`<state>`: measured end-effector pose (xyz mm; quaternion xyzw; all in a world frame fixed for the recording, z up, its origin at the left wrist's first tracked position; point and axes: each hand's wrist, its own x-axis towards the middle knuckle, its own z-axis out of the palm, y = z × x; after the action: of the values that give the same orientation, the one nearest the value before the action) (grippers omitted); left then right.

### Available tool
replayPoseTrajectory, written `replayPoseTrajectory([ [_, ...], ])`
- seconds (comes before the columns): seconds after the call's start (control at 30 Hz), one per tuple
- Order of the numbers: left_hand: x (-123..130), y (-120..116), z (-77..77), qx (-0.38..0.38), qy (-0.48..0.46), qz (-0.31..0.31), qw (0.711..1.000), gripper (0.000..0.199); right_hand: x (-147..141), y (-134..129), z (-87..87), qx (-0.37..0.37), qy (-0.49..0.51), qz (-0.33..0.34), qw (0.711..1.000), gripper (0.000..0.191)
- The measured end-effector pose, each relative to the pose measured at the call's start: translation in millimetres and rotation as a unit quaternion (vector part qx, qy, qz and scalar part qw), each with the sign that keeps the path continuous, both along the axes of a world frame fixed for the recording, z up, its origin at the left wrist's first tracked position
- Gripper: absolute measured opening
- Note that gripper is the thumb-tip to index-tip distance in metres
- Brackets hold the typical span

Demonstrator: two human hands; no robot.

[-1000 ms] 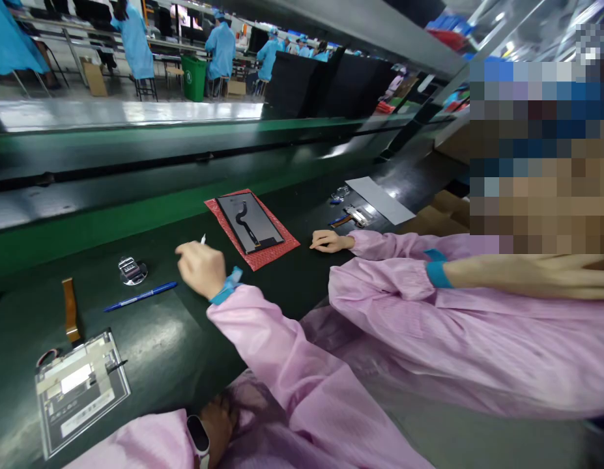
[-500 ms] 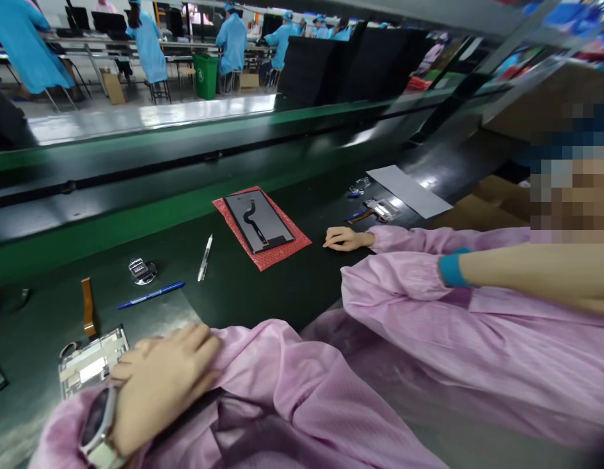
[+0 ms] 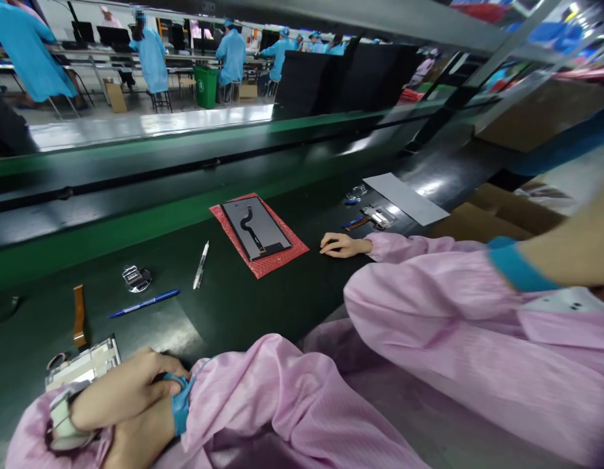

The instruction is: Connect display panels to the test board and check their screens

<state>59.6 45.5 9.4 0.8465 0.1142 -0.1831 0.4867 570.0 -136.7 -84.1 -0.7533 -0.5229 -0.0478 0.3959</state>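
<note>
The left hand crosses over the right hand, its fingers pinched together on the blue wristband at the right sleeve's cuff. The right hand's fingers are hidden — I cannot tell if they are apart. Just beyond both hands, partly covered, is the flat module, on the left part of the desk. The screen panel lies on red bubble wrap, near the desk's far edge — another person's hand rests to its right.
</note>
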Motion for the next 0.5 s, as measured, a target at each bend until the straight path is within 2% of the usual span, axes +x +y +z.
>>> replayPoseTrajectory([
  [0.1,2.7,-4.0,-5.2,-0.004,-0.015,0.011,1.000,0.034,33.9,-0.5,-9.9,-0.059,0.038,0.052,0.996,0.034],
  [0.2,5.1,-9.7,-8.9,0.005,-0.031,0.029,0.999,0.034,49.0,-1.5,-18.5,-0.076,0.058,0.047,0.994,0.053],
  [0.37,5.5,-14.4,-6.2,0.025,-0.017,0.014,0.999,0.040,49.5,-2.9,-25.7,-0.068,0.033,-0.014,0.997,0.057],
  [0.5,-1.6,-9.1,-4.4,0.021,-0.017,0.009,1.000,0.035,45.8,-2.0,-21.5,-0.086,0.007,-0.014,0.996,0.055],
])
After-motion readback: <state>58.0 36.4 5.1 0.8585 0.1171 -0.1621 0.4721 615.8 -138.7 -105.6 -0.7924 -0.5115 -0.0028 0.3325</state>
